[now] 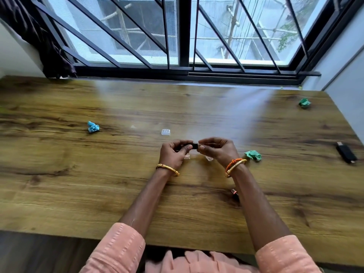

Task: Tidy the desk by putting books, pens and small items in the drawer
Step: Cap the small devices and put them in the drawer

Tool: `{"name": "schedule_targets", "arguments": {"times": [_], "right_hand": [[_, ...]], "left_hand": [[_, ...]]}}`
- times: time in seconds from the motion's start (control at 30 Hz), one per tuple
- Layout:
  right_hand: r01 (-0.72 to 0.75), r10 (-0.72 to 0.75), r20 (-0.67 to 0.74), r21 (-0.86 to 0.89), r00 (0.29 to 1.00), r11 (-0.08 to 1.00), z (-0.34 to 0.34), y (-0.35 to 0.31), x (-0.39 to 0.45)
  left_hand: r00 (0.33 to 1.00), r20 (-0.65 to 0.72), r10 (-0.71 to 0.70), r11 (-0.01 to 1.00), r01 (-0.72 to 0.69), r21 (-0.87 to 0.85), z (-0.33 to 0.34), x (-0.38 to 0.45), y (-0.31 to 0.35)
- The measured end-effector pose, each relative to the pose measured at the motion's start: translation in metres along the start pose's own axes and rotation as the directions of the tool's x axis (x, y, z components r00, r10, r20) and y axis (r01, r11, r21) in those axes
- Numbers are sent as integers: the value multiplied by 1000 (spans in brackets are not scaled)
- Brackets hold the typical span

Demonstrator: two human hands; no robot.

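From my head view, my left hand [173, 153] and right hand [218, 148] meet above the middle of the desk [78, 194], the fingers of both pinching a small black item [194, 145] between them. Measured from that item, a clear cap [165, 132] lies just behind, a blue paper ball [93, 127] well to the left, a green paper ball [253, 155] near on the right, and a black stick [345, 153] far right.
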State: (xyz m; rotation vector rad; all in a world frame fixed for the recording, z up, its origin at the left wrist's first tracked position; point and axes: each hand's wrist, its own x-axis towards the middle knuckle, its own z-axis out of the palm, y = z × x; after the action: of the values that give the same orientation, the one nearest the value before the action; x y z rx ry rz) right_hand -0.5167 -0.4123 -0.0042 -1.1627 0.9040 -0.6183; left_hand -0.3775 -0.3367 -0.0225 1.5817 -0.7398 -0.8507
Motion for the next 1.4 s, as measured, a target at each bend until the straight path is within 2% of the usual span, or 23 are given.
{"name": "schedule_targets", "arguments": {"times": [0.17, 0.33, 0.5, 0.6, 0.73, 0.87, 0.93, 1.0, 1.1, 1.23, 1.4], "right_hand": [[45, -46, -61, -18, 997, 999, 9, -6, 5], [48, -52, -34, -109, 998, 993, 15, -19, 9], [38, -43, -41, -116, 998, 993, 19, -24, 8], [67, -69, -5, -186, 998, 980, 19, -29, 9], [114, -84, 110, -310, 990, 944, 27, -40, 13], [135, -84, 130, -452, 988, 882, 41, -47, 16], [132, -107, 83, -420, 991, 898, 42, -47, 18], [139, -142, 30, -474, 989, 870, 38, -47, 18], [110, -107, 51, -719, 993, 686, 36, -38, 12], [127, -116, 80, -861, 990, 492, 55, 4, -5], [139, -224, 58, -921, 973, 364, 62, 19, -17]], "left_hand": [[1000, -29, -6, 1000, 6, 6, 2, 1, 13], [998, -65, 0, 1000, -1, -26, -4, -1, 19], [1000, -14, 23, 999, -24, -38, -13, -4, 25], [998, 68, -3, 999, 0, 46, -24, -1, 30], [980, 200, -22, 981, -18, 192, -31, -3, 34], [989, 134, 66, 967, -96, 235, -23, -8, 27], [998, 37, 48, 994, -52, 98, -23, -9, 27], [994, -95, -44, 996, 36, -84, -28, -8, 26], [960, -199, -196, 944, 130, -302, -42, -8, 18], [915, -272, -298, 901, 175, -397, -45, -17, 0], [895, -280, -348, 832, 157, -532, -34, -28, -7]]}}
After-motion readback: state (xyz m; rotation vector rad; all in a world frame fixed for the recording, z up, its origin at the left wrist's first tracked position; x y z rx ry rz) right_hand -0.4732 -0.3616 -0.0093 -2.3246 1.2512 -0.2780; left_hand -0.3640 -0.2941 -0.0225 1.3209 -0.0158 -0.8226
